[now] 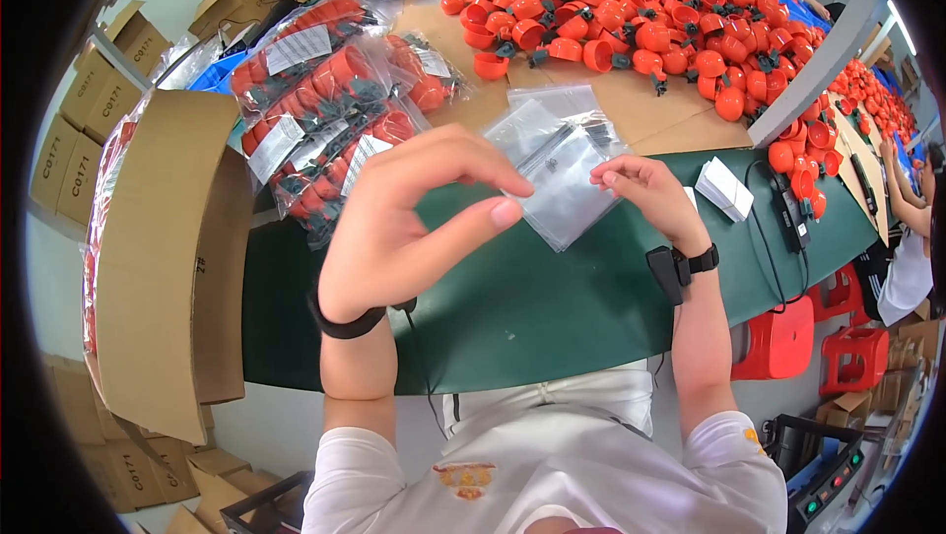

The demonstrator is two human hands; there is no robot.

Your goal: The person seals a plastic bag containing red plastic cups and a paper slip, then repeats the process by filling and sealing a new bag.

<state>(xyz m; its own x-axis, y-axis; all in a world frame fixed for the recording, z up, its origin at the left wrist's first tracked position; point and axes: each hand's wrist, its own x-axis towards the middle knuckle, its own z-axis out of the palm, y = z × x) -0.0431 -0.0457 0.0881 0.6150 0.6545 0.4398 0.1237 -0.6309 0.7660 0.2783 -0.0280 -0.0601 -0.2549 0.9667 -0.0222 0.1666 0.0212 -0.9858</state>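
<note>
Both hands meet over a clear plastic bag [562, 184] at the centre of the frame, just above the green table [552, 298]. Right hand [645, 194] has thumb and forefinger closed in a pinch on the bag's right edge, the other fingers curled loosely behind. Left hand [409, 224] is raised nearer the camera, its fingers bent in a wide C with a plain gap between the thumb below and the fingertips above; the fingertips reach toward the bag's left edge, but whether they actually touch it cannot be told. The bag is thin and see-through, with a small dark piece showing inside, and it lies over a small stack of like clear bags [557, 105] just above it on a brown cardboard sheet [650, 110]. Each wrist carries a black band. In the upper left of the frame lie sealed bags of orange plastic parts [335, 105] with white labels, beside a large open cardboard box [163, 258] at the left edge. Across the top spreads a heap of loose orange cups with dark green pieces [650, 32]. Right of centre a small stack of white cards [724, 189] rests on the table, and red plastic stools [788, 337] stand at the lower right.
</note>
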